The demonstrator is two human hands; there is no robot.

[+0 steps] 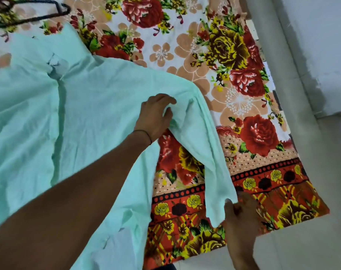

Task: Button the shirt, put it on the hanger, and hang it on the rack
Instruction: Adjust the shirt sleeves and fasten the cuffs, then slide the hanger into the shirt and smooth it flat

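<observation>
Low at the frame's right, the right hand [241, 217] pinches the cuff end of the sleeve [210, 162]. At mid-frame the left hand [156, 115] curls its fingers into a fold near the sleeve's shoulder. The shirt [78, 114] lies spread over the floral sheet [243, 75], filling the left. A hanger [48, 15] lies on the sheet at upper left.

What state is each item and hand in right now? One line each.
shirt: spread on the bedsheet, one sleeve stretched between both hands.
left hand: grips fabric near the shoulder.
right hand: pinches the sleeve end.
hanger: lies on the bedsheet, nothing on it.
</observation>
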